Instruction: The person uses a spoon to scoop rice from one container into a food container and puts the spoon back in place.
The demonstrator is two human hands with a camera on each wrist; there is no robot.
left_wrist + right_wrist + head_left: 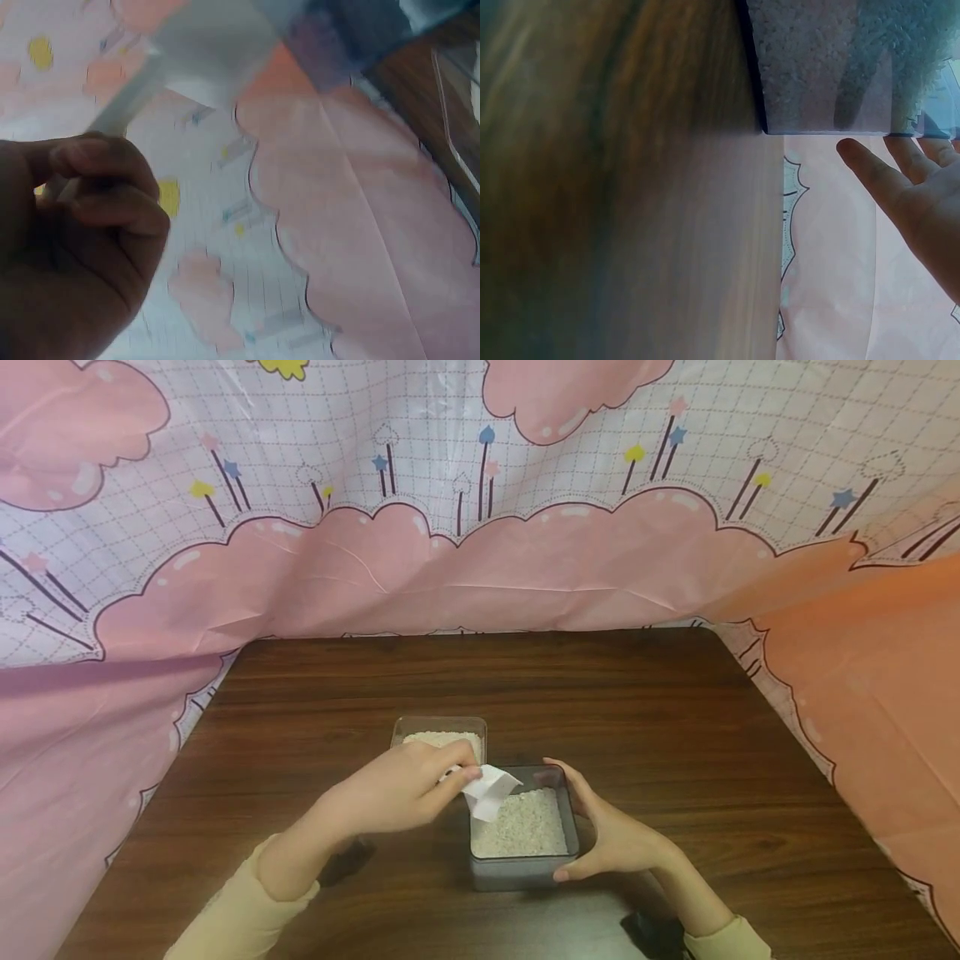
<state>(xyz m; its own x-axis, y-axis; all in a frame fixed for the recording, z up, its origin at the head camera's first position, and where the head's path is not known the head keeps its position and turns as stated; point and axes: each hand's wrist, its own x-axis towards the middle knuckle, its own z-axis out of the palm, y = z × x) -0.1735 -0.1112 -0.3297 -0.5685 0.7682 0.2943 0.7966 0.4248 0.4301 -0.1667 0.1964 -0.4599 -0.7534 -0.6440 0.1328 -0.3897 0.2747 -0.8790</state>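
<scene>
In the head view my left hand (pixel 405 782) pinches the handle of a white scoop (pixel 491 789). The scoop is over a grey see-through box (pixel 517 872) that holds pale rice (pixel 528 827). My right hand (pixel 618 839) holds the right side of that box, thumb at its near corner and a finger by the far one. In the left wrist view, fingers (pixel 112 180) curl round the handle, and the scoop's blade is blurred. The right wrist view shows fingers (pixel 877 176) against the box's edge, with rice (pixel 802 67) visible through its wall.
Behind my left hand stands a clear box (pixel 438 724) of white rice, partly covered by that hand. Both boxes stand on a dark wooden table (pixel 315 693). A patterned pink and white cloth (pixel 480 568) hangs along the table's back and sides.
</scene>
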